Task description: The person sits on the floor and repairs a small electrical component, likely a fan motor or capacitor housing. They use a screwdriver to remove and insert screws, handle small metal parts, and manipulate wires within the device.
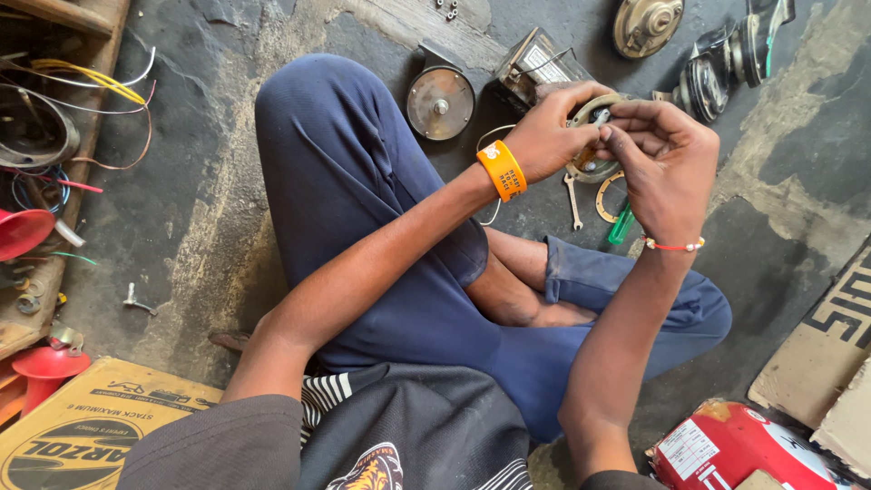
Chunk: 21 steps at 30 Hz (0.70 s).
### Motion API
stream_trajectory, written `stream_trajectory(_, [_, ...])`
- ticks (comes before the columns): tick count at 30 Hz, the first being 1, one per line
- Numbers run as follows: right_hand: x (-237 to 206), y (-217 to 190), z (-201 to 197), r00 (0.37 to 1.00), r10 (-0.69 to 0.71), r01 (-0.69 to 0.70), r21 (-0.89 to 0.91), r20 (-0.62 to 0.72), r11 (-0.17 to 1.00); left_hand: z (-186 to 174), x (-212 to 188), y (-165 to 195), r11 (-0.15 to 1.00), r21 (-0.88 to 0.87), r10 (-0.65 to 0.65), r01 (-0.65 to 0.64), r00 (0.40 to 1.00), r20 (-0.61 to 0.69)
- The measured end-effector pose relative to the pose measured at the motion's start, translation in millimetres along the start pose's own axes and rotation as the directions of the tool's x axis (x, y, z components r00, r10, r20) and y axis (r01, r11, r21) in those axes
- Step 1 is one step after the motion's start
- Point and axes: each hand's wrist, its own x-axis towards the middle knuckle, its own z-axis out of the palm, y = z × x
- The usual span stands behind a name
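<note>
Left hand (pixel 549 136) fingers pinching round metal disc (pixel 594 136), face tilted upward; right hand (pixel 662 159) fingers pressed on it

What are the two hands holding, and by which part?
Both hands hold a round metal disc part; the fingers grip its rim.

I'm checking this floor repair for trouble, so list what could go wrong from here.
1. The round part is held in the air between the left hand and right hand; a small piece could drop onto the dark floor and get lost.
2. The spanner and ring lie loose just below and may get knocked.
</note>
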Motion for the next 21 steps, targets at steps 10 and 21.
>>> stream_trajectory(10, [-2.1, -0.9, -1.4, 1.0, 0.005, -0.005, 0.028, -0.007, 1.0, 0.4, 0.0, 1.7, 0.995, -0.07, -0.073, 0.074, 0.997, 0.014])
stream_trajectory(21, [-5.5, -8.7, 1.9, 1.0, 0.018, -0.018, 0.011, -0.009, 1.0, 0.7, -0.1, 2.6, 0.998, -0.014, -0.053, 0.053, 0.998, 0.017])
